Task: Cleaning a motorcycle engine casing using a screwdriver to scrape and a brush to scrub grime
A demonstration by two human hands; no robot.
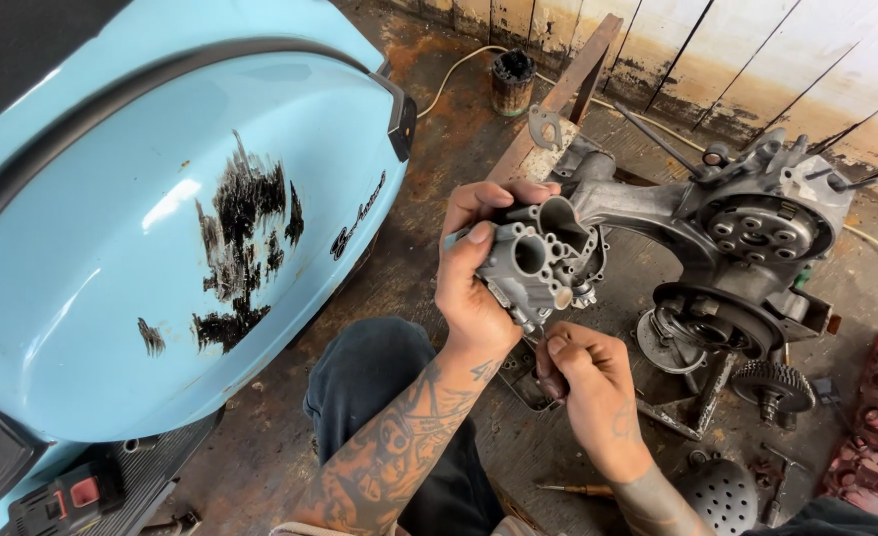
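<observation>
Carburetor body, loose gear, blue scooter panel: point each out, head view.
carburetor body [543, 260]: head view, on the grey casting beside the round bores.
loose gear [773, 383]: head view, on its toothed face.
blue scooter panel [111, 298]: head view, on the painted side.

Tattooed forearms [399, 447], bare hands, dark trousers [379, 372].

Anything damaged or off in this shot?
Yes. The light blue scooter side panel has black patches where paint is scraped off. The left hand holds a grey carburetor body; the right hand works beneath it. Loose parts lie around the engine.
</observation>
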